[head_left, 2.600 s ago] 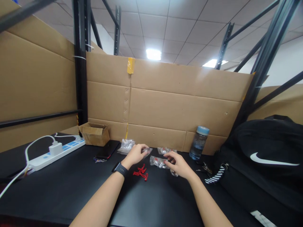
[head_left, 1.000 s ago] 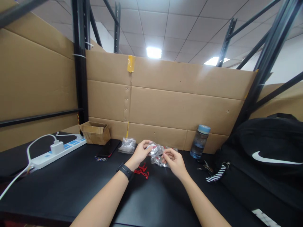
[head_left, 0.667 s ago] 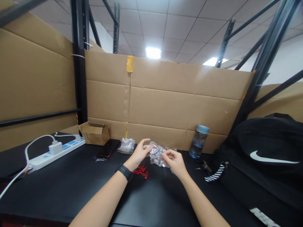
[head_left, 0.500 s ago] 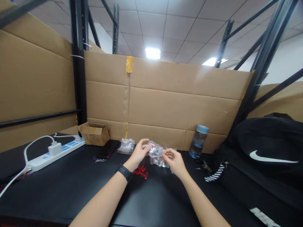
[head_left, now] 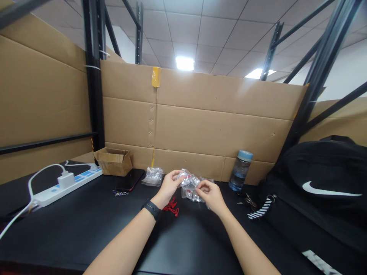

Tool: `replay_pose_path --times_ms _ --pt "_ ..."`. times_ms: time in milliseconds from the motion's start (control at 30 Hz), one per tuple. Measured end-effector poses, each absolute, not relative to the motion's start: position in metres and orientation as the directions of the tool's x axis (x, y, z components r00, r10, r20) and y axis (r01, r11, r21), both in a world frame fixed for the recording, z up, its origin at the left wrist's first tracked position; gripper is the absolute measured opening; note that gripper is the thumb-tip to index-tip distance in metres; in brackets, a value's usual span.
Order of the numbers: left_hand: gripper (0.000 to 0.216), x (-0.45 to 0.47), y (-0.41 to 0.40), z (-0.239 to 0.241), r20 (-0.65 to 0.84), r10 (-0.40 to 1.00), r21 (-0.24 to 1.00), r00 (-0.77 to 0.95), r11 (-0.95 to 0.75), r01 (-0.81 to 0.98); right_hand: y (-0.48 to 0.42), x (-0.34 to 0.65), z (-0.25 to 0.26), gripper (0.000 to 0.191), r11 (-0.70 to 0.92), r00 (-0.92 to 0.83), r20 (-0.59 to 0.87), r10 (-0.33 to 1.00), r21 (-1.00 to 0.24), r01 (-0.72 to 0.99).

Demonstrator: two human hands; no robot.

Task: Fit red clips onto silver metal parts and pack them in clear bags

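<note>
My left hand [head_left: 168, 188], with a dark watch on its wrist, grips a small clear plastic packet [head_left: 185, 178] holding something silvery with a bit of red. The fingers of my right hand [head_left: 211, 194] are pinched together at the right edge of the crinkled plastic. Under and behind the hands lies a pile of similar clear packets [head_left: 190, 194] with shiny round contents, partly covered by my right hand. Several red cord loops [head_left: 172, 208] rest on the black table [head_left: 186, 236], just right of my left wrist.
Flat clear bags [head_left: 153, 176] lie left of my hands, beside a dark phone [head_left: 131, 180] and a small open cardboard box [head_left: 114, 162]. A white power strip [head_left: 71, 186] is farther left. To the right are a water bottle [head_left: 240, 172], keys [head_left: 250, 201] and a black backpack [head_left: 321, 198].
The packet in my left hand has tilted up slightly, so its silvery content and red bit show more plainly. Both hands stay almost in the same place.
</note>
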State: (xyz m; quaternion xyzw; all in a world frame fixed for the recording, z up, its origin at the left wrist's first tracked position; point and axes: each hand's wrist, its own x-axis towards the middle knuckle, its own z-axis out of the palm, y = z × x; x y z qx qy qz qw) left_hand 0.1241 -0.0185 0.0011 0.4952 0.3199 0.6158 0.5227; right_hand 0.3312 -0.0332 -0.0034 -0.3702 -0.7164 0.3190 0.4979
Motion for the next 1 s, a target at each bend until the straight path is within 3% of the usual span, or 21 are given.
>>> replay_pose_path --times_ms 167,333,567,867,1000 --pt "0.053 0.124 -0.015 -0.004 0.288 0.956 0.906 0.052 -0.254 -0.34 -0.03 0.332 -0.003 0.023 0.527 -0.182 0.497 0.848 -0.827 0.198" --pt "0.049 0.125 -0.019 -0.003 0.313 0.948 0.897 0.06 -0.274 -0.346 -0.029 0.331 0.001 0.04 0.476 -0.125 0.461 0.879 -0.864 0.162" --pt "0.049 0.127 -0.025 0.001 0.297 0.95 0.9 0.094 -0.246 -0.359 -0.038 0.329 0.007 0.045 0.352 -0.199 0.358 0.912 -0.934 -0.065" --pt "0.045 0.131 -0.028 0.001 0.315 0.944 0.935 0.096 -0.291 -0.204 -0.036 0.323 -0.004 0.042 0.371 -0.168 0.361 0.917 -0.928 0.035" --pt "0.046 0.133 -0.028 -0.002 0.397 0.89 0.911 0.223 -0.353 -0.212 -0.038 0.325 -0.001 0.039 0.37 -0.184 0.354 0.917 -0.927 0.064"
